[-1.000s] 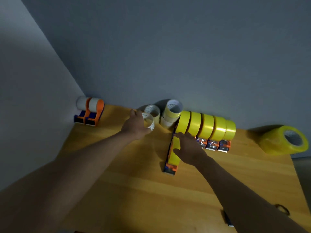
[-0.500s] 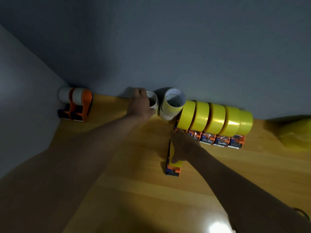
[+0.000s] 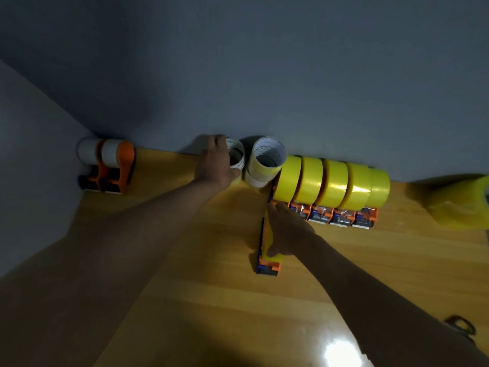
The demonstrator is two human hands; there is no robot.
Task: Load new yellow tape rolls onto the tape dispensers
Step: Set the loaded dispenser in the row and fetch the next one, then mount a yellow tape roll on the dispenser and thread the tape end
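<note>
My left hand point(image 3: 217, 165) gripped an empty core point(image 3: 236, 157) by the wall; my right hand point(image 3: 287, 230) held the loaded dispenser point(image 3: 267, 250) on the table point(image 3: 185, 300). Best to park the core clear, then steady that dispenser.

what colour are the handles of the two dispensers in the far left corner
Orange, on dark bases, both holding white rolls. The two dispensers show in the head view, the only one.

A wooden table point(image 3: 211, 300) meets a grey wall point(image 3: 264, 75), with a dark looped object point(image 3: 459, 324) at its right edge.
</note>
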